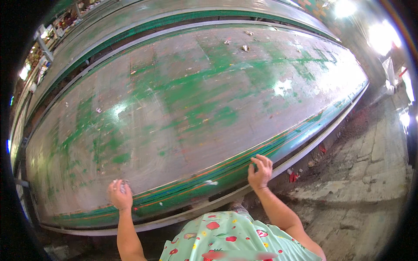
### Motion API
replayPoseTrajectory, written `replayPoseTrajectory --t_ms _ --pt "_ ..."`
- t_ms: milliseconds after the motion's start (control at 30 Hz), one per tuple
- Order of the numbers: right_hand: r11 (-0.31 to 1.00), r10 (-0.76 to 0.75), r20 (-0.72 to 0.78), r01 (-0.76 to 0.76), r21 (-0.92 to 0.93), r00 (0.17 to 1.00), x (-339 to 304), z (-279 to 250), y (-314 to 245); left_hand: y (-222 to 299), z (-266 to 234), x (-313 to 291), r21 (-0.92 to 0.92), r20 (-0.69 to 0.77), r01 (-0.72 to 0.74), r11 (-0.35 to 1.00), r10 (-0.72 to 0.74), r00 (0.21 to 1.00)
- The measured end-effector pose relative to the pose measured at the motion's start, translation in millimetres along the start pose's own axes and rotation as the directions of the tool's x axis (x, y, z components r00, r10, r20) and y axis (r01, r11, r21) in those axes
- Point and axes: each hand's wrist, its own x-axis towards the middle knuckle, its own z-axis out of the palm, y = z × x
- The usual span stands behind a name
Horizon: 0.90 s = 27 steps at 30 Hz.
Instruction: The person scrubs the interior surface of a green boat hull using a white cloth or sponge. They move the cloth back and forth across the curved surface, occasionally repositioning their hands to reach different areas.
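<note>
A wide table with a wet grey top and worn green paint stretches across in front of me. Near its front left edge, my left hand is closed around a small whitish, crumpled-looking lump; its exact kind is unclear. Farther right, my right hand is at the green banded front edge. Its fingers are bent and the thumb stands apart, with nothing visible between them. A small pale scrap lies on the green edge between my hands.
Small pale scraps lie scattered at the far side, and another scrap lies left of the middle. Behind runs a second long table. A pale rail follows the near edge. Red bits lie on the rough floor at right.
</note>
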Motion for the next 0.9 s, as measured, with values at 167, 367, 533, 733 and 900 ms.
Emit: replayPoseTrajectory --t_ms 167,367,533,733,900 --pt "0.939 -0.289 0.101 0.261 0.226 0.952 10 -43 51 101 11 -34 0.171 -0.05 0.244 0.954 -0.239 0.97" --pt "0.942 -0.334 0.097 0.335 0.007 0.938 93 -90 189 332 25 -53 -0.22 0.087 -0.354 0.909 0.38 0.921" --pt "0.929 -0.318 0.202 0.348 -0.13 0.926 136 -99 263 412 72 17 -0.276 0.124 -0.436 0.856 0.482 0.867" --pt "0.899 -0.374 0.332 0.427 -0.099 0.866 140 -93 273 426 140 123 -0.289 0.075 -0.487 0.824 0.526 0.847" --pt "0.914 -0.335 0.425 0.399 -0.069 0.841 148 -94 271 424 213 240 -0.231 0.023 -0.533 0.814 0.552 0.833"
